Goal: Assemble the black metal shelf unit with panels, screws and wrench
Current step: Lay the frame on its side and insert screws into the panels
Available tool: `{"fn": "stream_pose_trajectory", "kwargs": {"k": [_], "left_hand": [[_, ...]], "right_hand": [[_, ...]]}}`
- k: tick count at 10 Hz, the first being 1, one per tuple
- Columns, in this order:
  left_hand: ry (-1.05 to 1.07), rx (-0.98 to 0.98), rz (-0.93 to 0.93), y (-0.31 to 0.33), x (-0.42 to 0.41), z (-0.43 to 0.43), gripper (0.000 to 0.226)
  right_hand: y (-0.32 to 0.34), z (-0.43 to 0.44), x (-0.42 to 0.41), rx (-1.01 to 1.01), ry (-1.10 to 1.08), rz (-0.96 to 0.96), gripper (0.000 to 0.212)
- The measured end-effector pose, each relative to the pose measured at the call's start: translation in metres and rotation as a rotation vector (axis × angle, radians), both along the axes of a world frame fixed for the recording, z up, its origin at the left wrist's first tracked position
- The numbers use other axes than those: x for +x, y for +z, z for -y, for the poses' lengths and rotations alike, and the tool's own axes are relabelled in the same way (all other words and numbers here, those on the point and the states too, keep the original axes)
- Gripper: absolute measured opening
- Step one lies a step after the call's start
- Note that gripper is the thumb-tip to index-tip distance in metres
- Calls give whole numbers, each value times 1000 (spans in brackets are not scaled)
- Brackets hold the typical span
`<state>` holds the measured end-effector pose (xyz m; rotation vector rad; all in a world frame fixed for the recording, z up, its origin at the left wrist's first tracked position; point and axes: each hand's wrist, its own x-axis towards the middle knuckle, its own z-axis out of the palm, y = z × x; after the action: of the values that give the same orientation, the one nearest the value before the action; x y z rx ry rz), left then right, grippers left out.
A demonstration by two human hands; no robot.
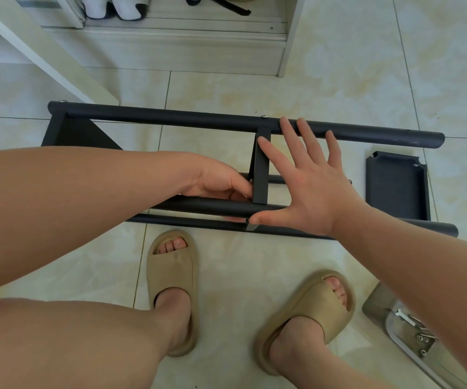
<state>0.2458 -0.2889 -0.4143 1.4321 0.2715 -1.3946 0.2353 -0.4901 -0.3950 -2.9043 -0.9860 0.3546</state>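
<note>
Half-built shelf frame [170, 119] lying on its side on the floor, braced at the middle panel [261, 175].
The steel tubes look stiff, fairly heavy and smooth-painted, so they are probably best gripped beside a joint rather than by the thin panel. The right hand [311, 186] is spread flat and released, its palm against the panel and near tube. The left hand [221, 183] is curled at the panel's lower joint; I cannot tell whether it pinches anything.
</note>
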Motion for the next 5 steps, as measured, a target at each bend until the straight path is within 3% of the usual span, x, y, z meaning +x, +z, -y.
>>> {"fn": "stream_pose_trajectory", "kwargs": {"k": [2,5], "left_hand": [[5,77,115,2,4,3,38],[48,53,91,7,4,3,41]], "right_hand": [[0,0,0,14,-2,-4,126],[-1,0,0,19,1,-2,125]]}}
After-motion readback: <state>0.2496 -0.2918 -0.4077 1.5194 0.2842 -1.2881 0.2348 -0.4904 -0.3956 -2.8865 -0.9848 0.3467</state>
